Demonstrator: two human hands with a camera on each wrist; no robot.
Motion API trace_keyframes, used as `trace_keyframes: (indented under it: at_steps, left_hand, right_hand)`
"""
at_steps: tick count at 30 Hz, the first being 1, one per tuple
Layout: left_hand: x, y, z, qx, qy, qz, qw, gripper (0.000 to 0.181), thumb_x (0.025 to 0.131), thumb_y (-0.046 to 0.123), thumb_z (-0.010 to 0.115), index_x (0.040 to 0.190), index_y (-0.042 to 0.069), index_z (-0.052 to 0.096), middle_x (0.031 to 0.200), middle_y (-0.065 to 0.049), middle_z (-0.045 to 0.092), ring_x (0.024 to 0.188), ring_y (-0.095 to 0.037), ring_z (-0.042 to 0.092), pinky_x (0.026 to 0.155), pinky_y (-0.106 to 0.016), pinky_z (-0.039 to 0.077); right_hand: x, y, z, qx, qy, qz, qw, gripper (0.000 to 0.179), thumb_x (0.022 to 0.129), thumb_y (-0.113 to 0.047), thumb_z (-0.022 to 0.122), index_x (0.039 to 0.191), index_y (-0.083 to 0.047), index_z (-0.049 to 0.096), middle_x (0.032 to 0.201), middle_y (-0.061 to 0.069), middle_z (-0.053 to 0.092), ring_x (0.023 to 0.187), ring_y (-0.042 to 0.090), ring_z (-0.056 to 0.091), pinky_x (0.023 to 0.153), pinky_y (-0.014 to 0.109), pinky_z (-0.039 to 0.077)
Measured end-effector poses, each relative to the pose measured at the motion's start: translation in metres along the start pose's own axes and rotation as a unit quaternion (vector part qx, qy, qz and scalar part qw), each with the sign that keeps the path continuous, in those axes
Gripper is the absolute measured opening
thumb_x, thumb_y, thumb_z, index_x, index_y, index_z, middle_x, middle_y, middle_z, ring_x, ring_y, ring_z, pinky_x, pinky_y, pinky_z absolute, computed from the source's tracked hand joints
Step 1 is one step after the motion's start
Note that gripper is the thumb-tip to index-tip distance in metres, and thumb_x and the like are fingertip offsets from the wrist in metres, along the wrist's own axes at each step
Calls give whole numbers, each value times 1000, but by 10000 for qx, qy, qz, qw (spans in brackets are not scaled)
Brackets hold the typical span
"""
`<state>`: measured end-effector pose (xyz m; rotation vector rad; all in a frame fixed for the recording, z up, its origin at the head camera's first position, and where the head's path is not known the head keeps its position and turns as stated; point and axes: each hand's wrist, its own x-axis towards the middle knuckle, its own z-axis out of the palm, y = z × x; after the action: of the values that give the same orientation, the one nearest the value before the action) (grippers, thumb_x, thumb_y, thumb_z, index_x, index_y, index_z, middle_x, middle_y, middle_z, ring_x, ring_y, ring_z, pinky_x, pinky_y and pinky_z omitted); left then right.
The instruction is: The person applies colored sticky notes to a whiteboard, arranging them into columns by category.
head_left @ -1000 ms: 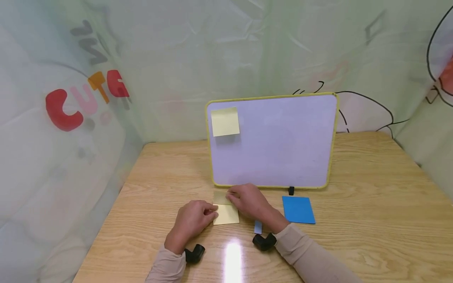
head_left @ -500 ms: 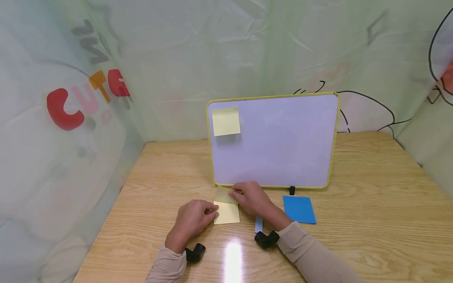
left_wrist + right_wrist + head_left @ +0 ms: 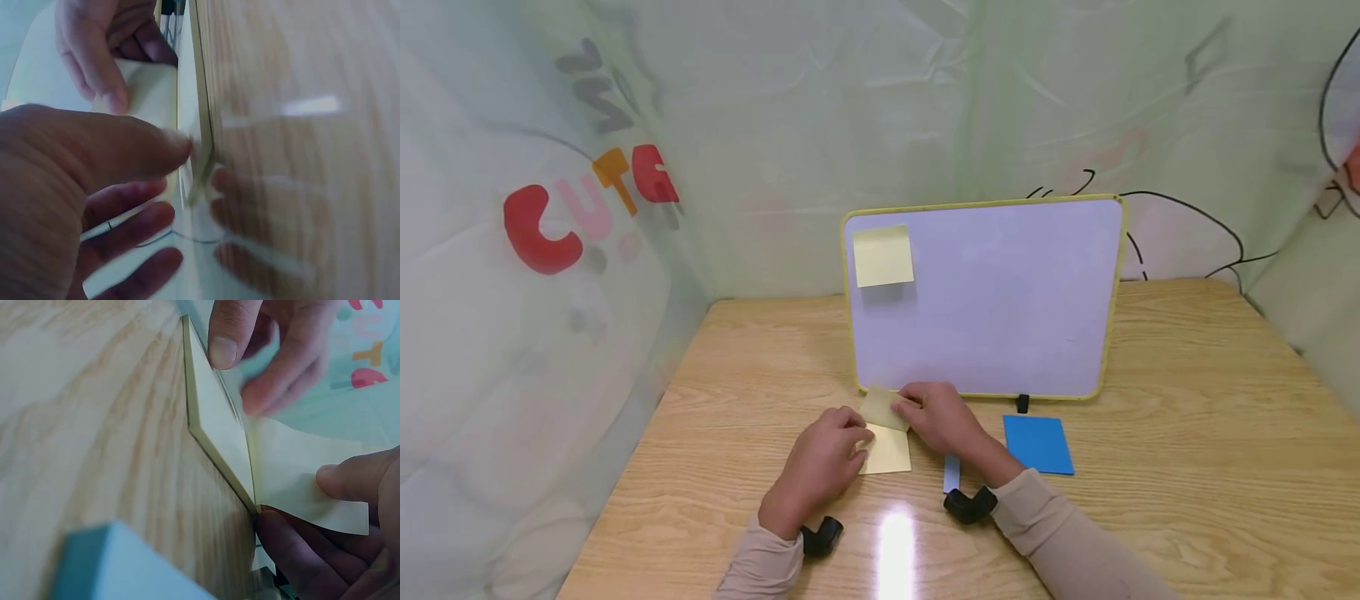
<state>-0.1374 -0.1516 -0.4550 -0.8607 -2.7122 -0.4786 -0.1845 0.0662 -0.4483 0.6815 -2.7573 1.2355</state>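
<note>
Yellow sheet (image 3: 878,408) pinched in right grip (image 3: 943,416); pad (image 3: 890,454) close by.

The head view looks forward and down from high on the near side of the pad (image 3: 889,454), far enough back to include the board (image 3: 992,300) beyond it. The wrist views face it closely from left and right, tipped sideways; both share it, the left hand (image 3: 823,457) and right hand (image 3: 942,418).
</note>
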Motion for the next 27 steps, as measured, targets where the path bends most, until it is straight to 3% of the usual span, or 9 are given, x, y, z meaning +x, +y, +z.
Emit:
trace_keyframes:
  at_steps: [3,5,15,27]
  left_hand:
    - [2,4,1,-16,24,520,9986,22,83,0,70,101,10,78,110,-2,68,104,-19,62,87,-33,52]
    - [2,6,1,-36,-43,642,9979,25,83,-3,67,102,9,78,111,-3,69,106,-18,62,91,-32,52]
    - [1,9,-1,219,-253,392,9987,28,85,3,66,104,18,80,114,4,68,106,-15,62,82,-33,54]
    - [1,7,-2,152,-290,406,9986,32,84,1,65,103,22,81,113,4,69,107,-15,63,83,-34,54]
  right_hand:
    - [0,0,1,-16,-5,73,10000,13,96,-20,67,88,-13,75,72,-8,60,64,11,49,59,28,41]
    - [0,0,1,-21,-11,101,9999,14,96,-20,67,88,-13,75,70,-9,58,63,11,48,58,28,40]
    - [1,1,-2,187,120,153,9996,12,97,-19,67,93,-13,77,78,-7,65,68,11,52,61,29,44]
    - [0,4,-8,180,641,-14,9978,13,95,-17,68,98,-10,79,88,-2,72,76,13,60,69,31,48]
